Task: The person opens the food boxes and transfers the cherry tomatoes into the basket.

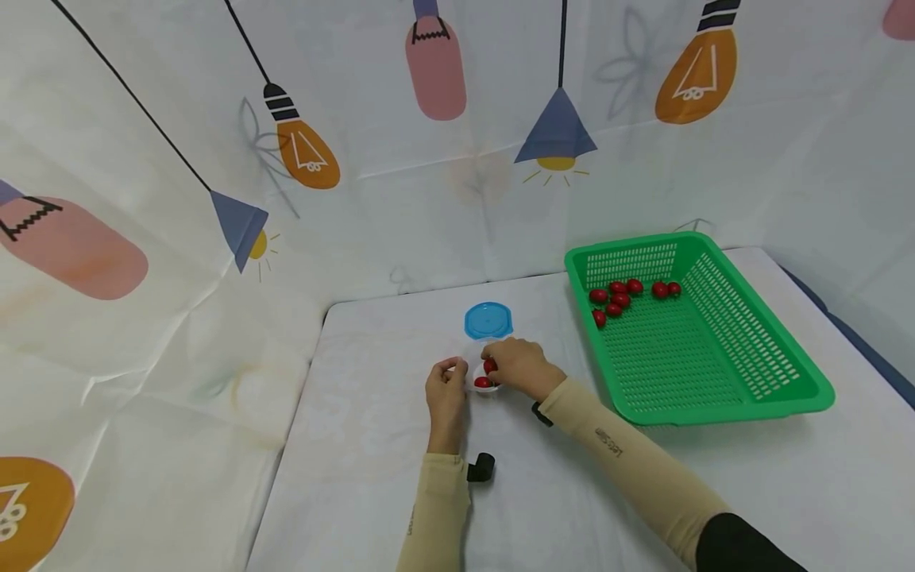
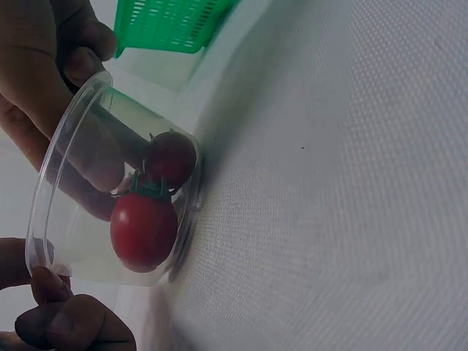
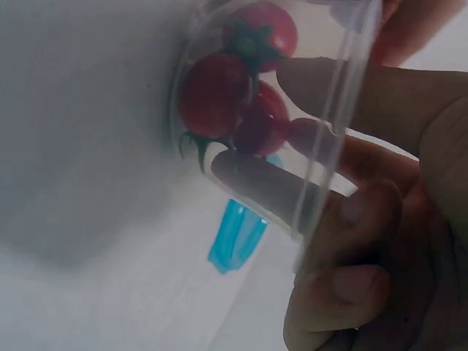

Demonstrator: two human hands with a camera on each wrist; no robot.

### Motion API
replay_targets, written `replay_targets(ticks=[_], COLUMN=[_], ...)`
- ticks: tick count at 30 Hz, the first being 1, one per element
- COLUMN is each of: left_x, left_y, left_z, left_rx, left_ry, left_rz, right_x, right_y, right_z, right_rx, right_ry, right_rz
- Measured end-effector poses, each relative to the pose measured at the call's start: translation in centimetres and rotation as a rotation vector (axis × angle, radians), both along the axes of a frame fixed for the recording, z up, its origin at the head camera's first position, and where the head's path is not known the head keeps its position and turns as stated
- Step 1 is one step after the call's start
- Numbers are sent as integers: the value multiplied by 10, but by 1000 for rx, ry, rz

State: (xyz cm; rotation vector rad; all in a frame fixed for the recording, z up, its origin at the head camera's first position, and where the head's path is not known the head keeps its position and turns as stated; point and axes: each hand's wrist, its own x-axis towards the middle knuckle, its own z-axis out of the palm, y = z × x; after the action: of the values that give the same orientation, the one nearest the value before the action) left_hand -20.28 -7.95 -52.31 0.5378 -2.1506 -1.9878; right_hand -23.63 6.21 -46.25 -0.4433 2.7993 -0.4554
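Note:
A clear plastic cup (image 2: 80, 248) stands on the white table with several red cherry tomatoes (image 3: 216, 95) inside, their green stems showing. My left hand (image 1: 446, 395) pinches the cup's rim on its left side, thumb and finger at the edge in the left wrist view. From the right, my right hand (image 1: 520, 367) reaches into the cup. Its thumb and fingers are around a cherry tomato (image 1: 489, 366) there, low in the cup, while its other fingers bend outside the wall. Just behind the cup lies a blue lid (image 1: 488, 320).
At the right stands a green basket (image 1: 715, 381) with perforated walls, holding several more cherry tomatoes (image 1: 619, 300) toward its back left. A white curtain (image 1: 400, 238) printed with lamps hangs behind the table. The table's left edge runs beside the left arm.

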Motion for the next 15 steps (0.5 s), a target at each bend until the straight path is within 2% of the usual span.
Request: replay_targets(ticks=[9, 15], left_x=[-1, 0], left_y=[1, 1], left_z=[-2, -2], left_rx=[26, 7], left_ry=[32, 14], left_rz=[4, 4], right_x=[4, 3], right_y=[-4, -4], right_z=[-8, -8], right_rx=[47, 54], right_ry=[92, 83], right_rz=[33, 34])
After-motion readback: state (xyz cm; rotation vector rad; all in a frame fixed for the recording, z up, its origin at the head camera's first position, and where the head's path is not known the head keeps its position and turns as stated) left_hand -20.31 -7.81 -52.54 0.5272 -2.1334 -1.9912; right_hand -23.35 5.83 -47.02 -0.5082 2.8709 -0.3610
